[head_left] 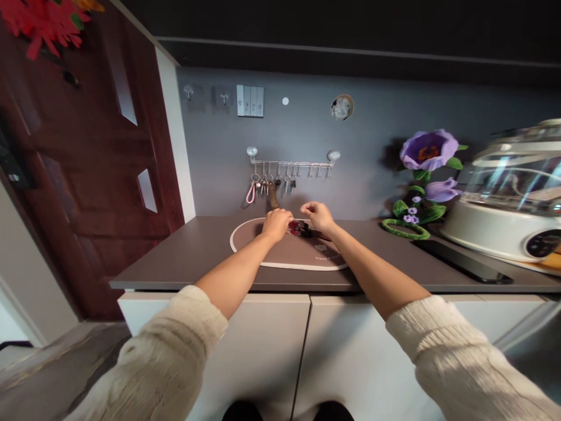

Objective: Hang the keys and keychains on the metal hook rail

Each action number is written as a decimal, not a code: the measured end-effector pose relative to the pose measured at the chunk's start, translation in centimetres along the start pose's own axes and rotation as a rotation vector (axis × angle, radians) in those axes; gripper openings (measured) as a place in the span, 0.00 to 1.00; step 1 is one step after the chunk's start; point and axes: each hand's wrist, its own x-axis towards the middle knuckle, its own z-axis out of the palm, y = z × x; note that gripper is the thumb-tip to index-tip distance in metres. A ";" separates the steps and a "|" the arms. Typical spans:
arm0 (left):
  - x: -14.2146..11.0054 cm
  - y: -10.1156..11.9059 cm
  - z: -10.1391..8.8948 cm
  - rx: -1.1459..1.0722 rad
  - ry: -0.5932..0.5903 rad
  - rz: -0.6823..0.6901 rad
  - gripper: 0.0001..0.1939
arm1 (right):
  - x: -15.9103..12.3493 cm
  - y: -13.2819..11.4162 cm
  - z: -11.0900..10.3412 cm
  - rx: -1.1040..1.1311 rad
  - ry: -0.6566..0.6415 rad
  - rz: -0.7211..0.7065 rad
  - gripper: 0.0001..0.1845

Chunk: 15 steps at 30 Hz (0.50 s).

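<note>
My left hand (pixel 277 224) is closed, its fingers curled down over the left part of a brown oval mat (pixel 284 256) with a pale rim. What it holds, if anything, is hidden. Just above its knuckles is a brown strap-like piece (pixel 273 196), hanging below the rack; I cannot tell whether the hand touches it. My right hand (pixel 319 217) is raised slightly over the mat, fingers bent together in a pinch, with nothing I can make out in them. Between the hands lies a small red and black bunch (pixel 301 228), apparently keys, on the mat.
A hook rail (pixel 291 164) on the wall carries several keys and a pink loop (pixel 250 193). Right along the counter (pixel 175 257) stand a purple crochet flower (pixel 427 153), a black phone-like slab (pixel 464 262) and a white appliance (pixel 495 225). A dark shelf (pixel 350 35) overhangs.
</note>
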 end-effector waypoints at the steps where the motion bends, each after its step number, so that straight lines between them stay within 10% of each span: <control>1: 0.0 0.0 0.0 0.002 -0.006 -0.002 0.12 | -0.3 0.2 -0.1 -0.048 -0.028 -0.020 0.06; 15: 0.2 -0.5 0.5 0.043 -0.040 0.004 0.12 | -0.4 2.1 -0.6 -0.569 -0.261 -0.354 0.10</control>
